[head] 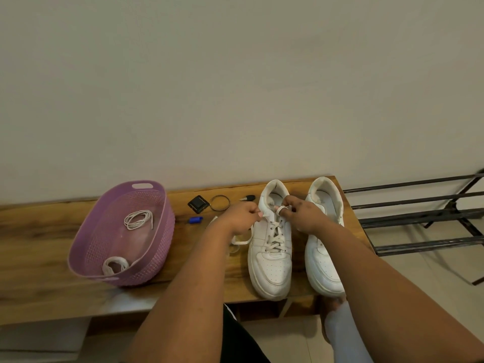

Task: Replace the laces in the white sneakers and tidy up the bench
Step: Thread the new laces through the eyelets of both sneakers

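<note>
The long wooden bench [52, 231] runs under a bare wall, with a purple basket [146, 268] sitting at its left holding a coiled thin lace [138, 219] and a flatter bundled lace [114, 265]. At the right end stand the two white sneakers, toes toward the person: the left sneaker [271, 268] laced most of the way up, the right sneaker [323, 260] apparently with nothing through its eyelets. Both hands work at the top of the laced one: the left hand [239, 216] has its fingers curled tight, pinching a lace end, and the right hand [303, 213] pinches the other end, which loops over a fingertip. Loose lace [242, 241] trails on the wood beside the shoe. Between basket and shoes lie a black square piece [198, 204], a braided ring [220, 203], a small dark key-like thing [248, 198] and a blue cap [195, 220]. Pulling unevenly could leave one end short for tying, and a sweeping wrist might knock those small bits off the edge
</note>
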